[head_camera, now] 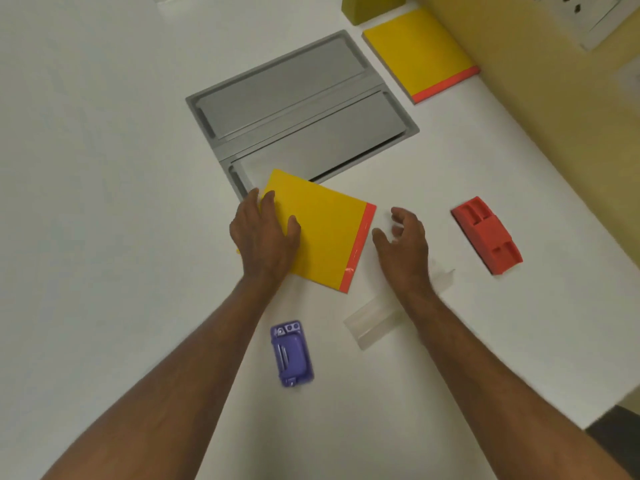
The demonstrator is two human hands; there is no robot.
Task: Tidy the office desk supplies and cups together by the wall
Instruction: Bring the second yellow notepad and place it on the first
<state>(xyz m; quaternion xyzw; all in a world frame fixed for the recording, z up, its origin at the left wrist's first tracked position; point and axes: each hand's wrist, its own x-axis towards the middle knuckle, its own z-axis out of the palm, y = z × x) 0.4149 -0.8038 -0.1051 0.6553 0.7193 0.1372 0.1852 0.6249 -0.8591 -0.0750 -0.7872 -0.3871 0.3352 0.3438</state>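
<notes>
A yellow notebook with an orange-red spine (325, 233) lies on the white desk (104, 202), its far corner over the grey hatch. My left hand (265, 233) rests flat on the notebook's left edge, fingers spread. Just right of the spine hovers my right hand (405, 242), fingers curled apart, holding nothing. A second yellow notebook (417, 51) lies by the yellow wall at the back. A red board eraser (488, 235) sits to the right. Near me lie a purple hole punch (291, 353) and a clear plastic ruler (377, 318), partly under my right forearm.
A grey cable hatch (294, 109) is set into the desk's middle. An olive-yellow block (372, 6) stands at the far edge. The yellow wall (554, 116) with a white socket (585, 15) runs along the right. The desk's edge shows at lower right.
</notes>
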